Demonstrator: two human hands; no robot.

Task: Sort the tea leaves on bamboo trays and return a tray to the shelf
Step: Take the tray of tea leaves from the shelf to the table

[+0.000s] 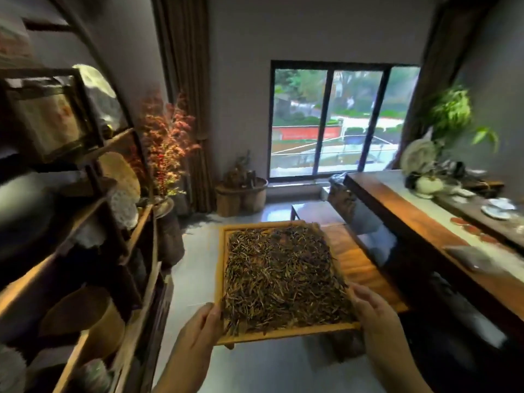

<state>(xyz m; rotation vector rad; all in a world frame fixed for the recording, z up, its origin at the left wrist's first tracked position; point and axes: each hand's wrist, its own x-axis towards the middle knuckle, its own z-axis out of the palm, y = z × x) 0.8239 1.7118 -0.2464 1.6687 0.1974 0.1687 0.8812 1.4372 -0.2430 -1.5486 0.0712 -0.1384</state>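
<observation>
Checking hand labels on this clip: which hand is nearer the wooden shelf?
Left. The left hand grips the tray on the side toward the shelf; the right hand holds the far side.

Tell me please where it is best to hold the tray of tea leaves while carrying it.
Hold the tray by its two side rims near the closer end, one hand from each side, as the left hand and right hand do now. It is wide, flat and shallow, with loose tea leaves nearly to the rim, so probably only level two-sided support prevents spilling.
</observation>
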